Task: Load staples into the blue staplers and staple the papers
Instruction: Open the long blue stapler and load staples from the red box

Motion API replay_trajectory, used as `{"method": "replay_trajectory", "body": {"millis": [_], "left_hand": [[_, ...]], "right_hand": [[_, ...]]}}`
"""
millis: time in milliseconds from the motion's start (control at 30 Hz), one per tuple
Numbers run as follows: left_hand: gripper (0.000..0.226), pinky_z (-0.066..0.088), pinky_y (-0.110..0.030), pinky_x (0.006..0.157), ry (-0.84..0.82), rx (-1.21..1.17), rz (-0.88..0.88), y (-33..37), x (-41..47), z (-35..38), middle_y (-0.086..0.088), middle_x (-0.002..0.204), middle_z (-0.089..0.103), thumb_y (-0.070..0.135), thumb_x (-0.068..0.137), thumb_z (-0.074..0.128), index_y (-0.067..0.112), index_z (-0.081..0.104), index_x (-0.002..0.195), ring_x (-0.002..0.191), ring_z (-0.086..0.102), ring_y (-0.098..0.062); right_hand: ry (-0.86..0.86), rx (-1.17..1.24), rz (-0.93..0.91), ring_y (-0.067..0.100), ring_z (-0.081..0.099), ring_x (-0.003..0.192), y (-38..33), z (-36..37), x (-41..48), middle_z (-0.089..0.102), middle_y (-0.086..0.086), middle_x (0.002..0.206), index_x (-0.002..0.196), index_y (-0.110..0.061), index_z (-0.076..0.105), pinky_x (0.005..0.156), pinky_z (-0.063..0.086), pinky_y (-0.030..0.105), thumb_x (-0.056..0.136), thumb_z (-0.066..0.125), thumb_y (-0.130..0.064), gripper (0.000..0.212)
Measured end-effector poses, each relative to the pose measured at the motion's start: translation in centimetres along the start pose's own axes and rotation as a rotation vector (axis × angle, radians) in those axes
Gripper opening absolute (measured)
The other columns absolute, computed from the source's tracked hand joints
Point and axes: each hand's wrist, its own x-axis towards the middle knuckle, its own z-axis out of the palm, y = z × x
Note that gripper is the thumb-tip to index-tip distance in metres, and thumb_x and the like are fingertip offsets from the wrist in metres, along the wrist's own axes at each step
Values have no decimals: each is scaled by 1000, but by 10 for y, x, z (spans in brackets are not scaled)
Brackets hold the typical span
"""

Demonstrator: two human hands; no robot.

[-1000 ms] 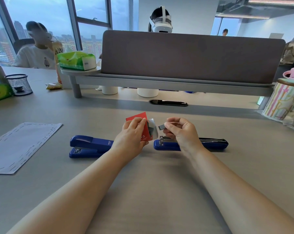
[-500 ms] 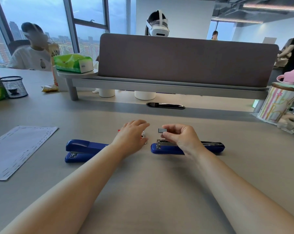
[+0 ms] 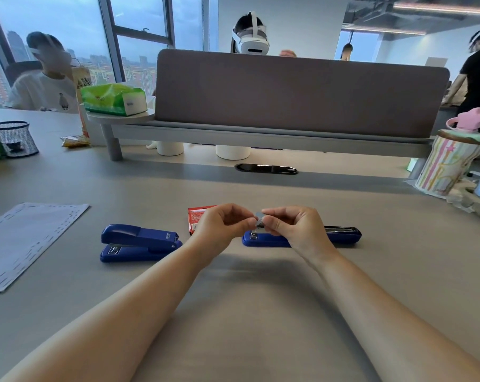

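Both hands meet in the middle of the gray table (image 3: 247, 312). Left hand (image 3: 222, 226) and right hand (image 3: 294, 227) pinch the same small gray strip of staples (image 3: 259, 217) between their fingertips, one hand on each end. The strip is held up in the air, just above the front end of the open blue stapler (image 3: 302, 238).

That stapler lies flat on the table with its top swung back, so the metal track inside shows. I cannot tell if any staples are already in the track.

A red staple box (image 3: 196, 217) lies on the table just behind the left hand. The hand hides part of it, so I cannot tell what is in it.

To the left sits the closed blue stapler (image 3: 139, 242), apart from both hands.

Further left lie the papers (image 3: 26, 238), flat on the table near its left side.

A black mesh cup (image 3: 14, 139) stands far back on the left with something small and dark inside. A green tissue pack (image 3: 113, 99) rests on a round shelf by the gray divider (image 3: 299, 95). A striped cup (image 3: 451, 164) with a pink lid stands on the right side of the table.
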Motion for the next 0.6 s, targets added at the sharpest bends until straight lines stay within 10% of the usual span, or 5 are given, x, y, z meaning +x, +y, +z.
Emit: {"method": "replay_trajectory", "body": {"millis": [600], "left_hand": [[10,54,-16,68,51,-53,-97,5,-2,5,4,75,69,11,76,71,20,66,74,68,65,-4]], "right_hand": [[103,274,132,6,69,59,-2,7,-1,69,4,72,85,-8,67,57,54,13,80,66,-4,7]]}}
